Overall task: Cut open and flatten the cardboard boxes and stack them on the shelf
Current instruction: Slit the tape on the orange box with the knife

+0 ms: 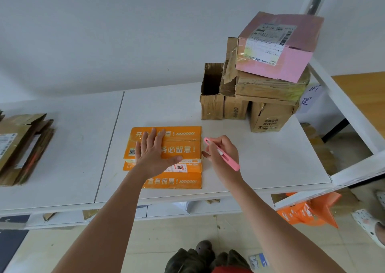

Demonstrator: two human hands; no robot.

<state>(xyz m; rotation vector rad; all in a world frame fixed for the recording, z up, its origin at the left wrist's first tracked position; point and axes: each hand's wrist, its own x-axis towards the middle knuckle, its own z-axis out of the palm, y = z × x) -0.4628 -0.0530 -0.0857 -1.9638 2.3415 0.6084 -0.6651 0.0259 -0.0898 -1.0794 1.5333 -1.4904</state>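
Bare white shelf top (83, 147) at centre left, open between the orange box (183, 147) and the flattened cardboard stack (20, 147) at the left edge. Blocked at upper right by piled brown boxes (260, 97) topped with a pink box (279, 47). Clear strip at lower right.

Both bare forearms reach forward, roughly parallel. The left hand (153, 156) lies palm down with fingers spread flat and the thumb pointing toward the right hand (223, 154). The right hand is curled into a pen-style grip, its knuckles raised, level with the left.
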